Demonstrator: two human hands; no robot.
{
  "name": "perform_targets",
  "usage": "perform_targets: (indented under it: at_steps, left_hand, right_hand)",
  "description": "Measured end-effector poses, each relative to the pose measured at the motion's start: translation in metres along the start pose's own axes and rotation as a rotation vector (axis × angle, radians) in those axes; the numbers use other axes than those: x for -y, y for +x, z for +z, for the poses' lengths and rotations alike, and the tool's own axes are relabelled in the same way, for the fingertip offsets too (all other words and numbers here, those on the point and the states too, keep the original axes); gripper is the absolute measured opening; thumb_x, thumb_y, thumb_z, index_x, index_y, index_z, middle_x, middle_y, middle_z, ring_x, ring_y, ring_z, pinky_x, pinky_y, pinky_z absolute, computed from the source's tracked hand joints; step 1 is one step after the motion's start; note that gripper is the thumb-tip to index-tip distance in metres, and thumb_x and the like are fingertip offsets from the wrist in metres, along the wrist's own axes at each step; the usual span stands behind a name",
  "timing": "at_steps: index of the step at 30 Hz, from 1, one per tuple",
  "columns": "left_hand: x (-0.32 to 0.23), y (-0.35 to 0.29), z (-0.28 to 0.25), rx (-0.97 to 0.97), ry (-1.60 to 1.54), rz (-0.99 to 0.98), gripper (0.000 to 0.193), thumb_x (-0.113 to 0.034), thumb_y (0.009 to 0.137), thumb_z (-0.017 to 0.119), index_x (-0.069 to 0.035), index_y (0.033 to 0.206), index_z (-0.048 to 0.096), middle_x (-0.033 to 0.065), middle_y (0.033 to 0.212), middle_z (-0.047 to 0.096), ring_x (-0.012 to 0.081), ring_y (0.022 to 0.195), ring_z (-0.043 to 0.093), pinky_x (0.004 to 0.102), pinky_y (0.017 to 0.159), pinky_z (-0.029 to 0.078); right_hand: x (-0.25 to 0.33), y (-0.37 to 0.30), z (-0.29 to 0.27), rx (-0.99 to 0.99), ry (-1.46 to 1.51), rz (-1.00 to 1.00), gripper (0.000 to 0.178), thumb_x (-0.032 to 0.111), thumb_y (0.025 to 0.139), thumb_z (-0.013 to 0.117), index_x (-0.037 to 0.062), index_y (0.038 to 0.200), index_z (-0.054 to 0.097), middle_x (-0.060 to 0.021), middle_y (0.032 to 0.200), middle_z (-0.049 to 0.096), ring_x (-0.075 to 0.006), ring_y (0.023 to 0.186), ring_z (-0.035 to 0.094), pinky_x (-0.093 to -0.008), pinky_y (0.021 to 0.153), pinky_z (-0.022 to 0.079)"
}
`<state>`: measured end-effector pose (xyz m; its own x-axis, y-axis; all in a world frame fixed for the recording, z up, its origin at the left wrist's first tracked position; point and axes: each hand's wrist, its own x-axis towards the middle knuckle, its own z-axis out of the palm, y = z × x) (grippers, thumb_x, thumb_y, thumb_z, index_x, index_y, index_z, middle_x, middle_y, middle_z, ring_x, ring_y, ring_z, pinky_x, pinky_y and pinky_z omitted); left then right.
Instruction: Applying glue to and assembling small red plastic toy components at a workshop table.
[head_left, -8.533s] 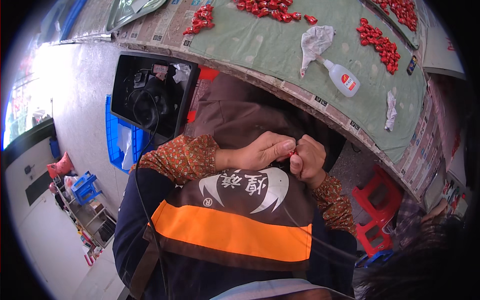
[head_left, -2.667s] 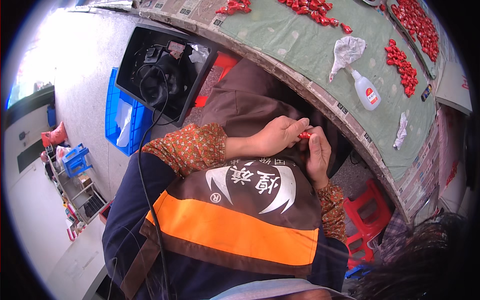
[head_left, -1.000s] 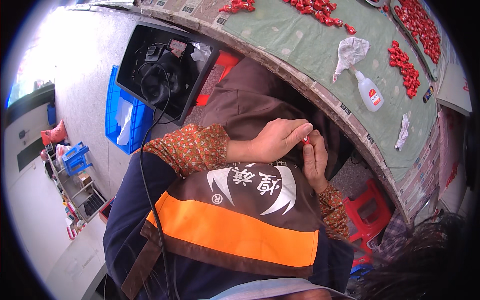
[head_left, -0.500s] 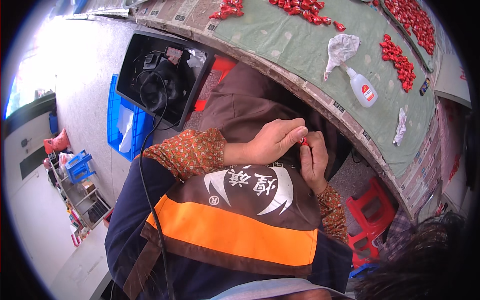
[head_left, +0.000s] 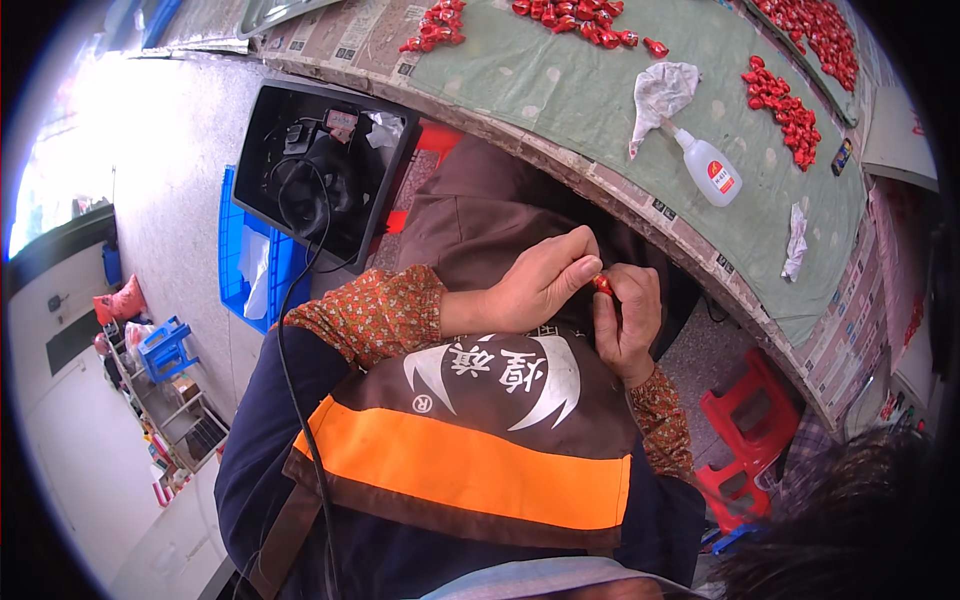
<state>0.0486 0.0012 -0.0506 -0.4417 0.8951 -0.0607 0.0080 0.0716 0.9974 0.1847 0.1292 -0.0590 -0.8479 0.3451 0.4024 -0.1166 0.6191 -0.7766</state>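
Note:
In front of my lap, a small shiny red piece (head_left: 602,284) sits between my two hands. My right hand (head_left: 632,318) pinches it with thumb and curled forefinger; its exact shape is mostly hidden. Close beside it on the left, my left hand (head_left: 540,284) has its thumb pressed against its bent fingers. What these fingers hold, if anything, cannot be made out. Similar red pieces lie in piles on the green tabletop cover (head_left: 560,105), among them a heap (head_left: 783,112) at the right.
On the table are a white squeeze bottle (head_left: 708,168), a crumpled white cloth (head_left: 664,95) and a scrap of tissue (head_left: 795,243). Left of my lap stands a black bin (head_left: 350,245) with a cable, over a blue crate (head_left: 235,285). A red stool (head_left: 745,410) is at the right.
My left thumb has drawn back slightly from the red piece, which shows more clearly now. Both hands stay close together. The whole view has shifted a little.

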Motion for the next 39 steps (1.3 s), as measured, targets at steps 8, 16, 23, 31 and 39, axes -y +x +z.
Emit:
perform_targets:
  at_steps: [8,16,23,31,39]
  left_hand:
    - [0.003,-0.001,-0.001,0.02,0.044,0.009,0.028,-0.029,0.108,0.049,-0.002,0.102,0.05,0.0101,0.089,0.05,0.0228,0.081,0.049,0.0331,0.075,0.044]
    - [0.006,0.0,-0.001,0.03,0.067,0.024,0.024,-0.024,0.109,0.048,-0.001,0.105,0.051,0.0072,0.092,0.05,0.0158,0.084,0.049,0.0285,0.079,0.045]
    - [0.001,-0.001,-0.001,0.075,-0.085,-0.135,0.02,-0.02,0.108,0.051,-0.001,0.11,0.05,0.006,0.098,0.059,0.0105,0.086,0.056,0.0261,0.08,0.049]
    - [-0.002,0.0,-0.004,0.107,-0.159,-0.216,0.014,-0.01,0.105,0.056,0.0,0.112,0.052,0.0063,0.101,0.062,0.0097,0.089,0.06,0.0261,0.081,0.051]
    - [-0.003,0.001,-0.009,0.115,0.221,0.067,0.016,0.0,0.093,0.066,-0.001,0.108,0.06,0.0117,0.102,0.062,0.0251,0.094,0.063,0.0339,0.084,0.051]
  right_hand:
    - [-0.002,0.0,-0.001,-0.01,0.006,0.025,0.029,-0.002,0.086,0.068,-0.001,0.114,0.061,-0.0166,0.102,0.063,-0.0337,0.084,0.059,-0.0409,0.073,0.048]
    - [-0.005,-0.002,0.0,-0.036,0.016,0.021,0.03,-0.002,0.086,0.069,-0.0004,0.115,0.061,-0.0168,0.103,0.063,-0.0336,0.084,0.06,-0.0405,0.073,0.048]
    - [-0.006,-0.003,-0.002,-0.068,0.033,0.046,0.031,-0.005,0.086,0.067,-0.0006,0.115,0.061,-0.0167,0.102,0.064,-0.0336,0.084,0.062,-0.0398,0.073,0.049]
    - [-0.003,-0.007,-0.005,-0.047,0.119,0.161,0.023,-0.005,0.089,0.064,-0.0015,0.112,0.062,-0.0164,0.097,0.064,-0.0314,0.082,0.064,-0.0377,0.074,0.052]
    - [0.016,-0.003,-0.023,0.079,0.615,0.701,0.018,0.008,0.096,0.059,-0.0017,0.11,0.061,-0.0036,0.09,0.064,-0.0073,0.08,0.06,-0.0233,0.068,0.048]
